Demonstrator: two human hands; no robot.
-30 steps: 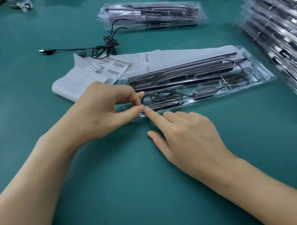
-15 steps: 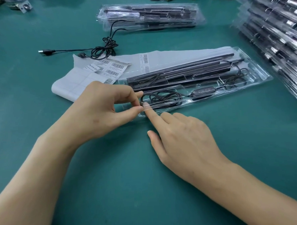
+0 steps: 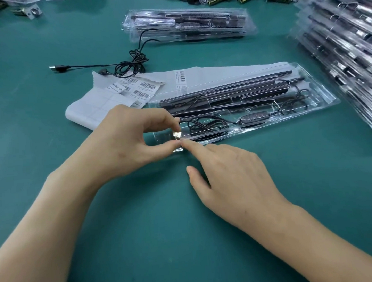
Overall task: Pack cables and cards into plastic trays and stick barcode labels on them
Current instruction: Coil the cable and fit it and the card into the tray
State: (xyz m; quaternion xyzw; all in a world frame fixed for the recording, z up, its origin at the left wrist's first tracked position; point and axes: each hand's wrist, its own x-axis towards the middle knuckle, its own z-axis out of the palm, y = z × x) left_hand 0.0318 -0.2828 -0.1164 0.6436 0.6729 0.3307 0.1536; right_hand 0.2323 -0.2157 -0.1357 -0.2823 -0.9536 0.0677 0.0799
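Bare L hand (image 3: 125, 141), R hand (image 3: 231, 175), forearms (image 3: 56, 210).

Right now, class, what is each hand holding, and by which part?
The left hand pinches the clear tray at its near left end; the right hand holds nothing, forefinger touching that end.

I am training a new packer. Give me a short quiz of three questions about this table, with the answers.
1. True or false: the loose black cable lies inside the clear tray by the hands.
2. The left hand pinches: A a barcode label; B a small shiny piece at the tray's near end; C the loose cable.
3. Which hand touches the tray's rim with a straight forefinger?
Key: 1 false, it lies beyond the label sheet. 2 B. 3 the right hand.
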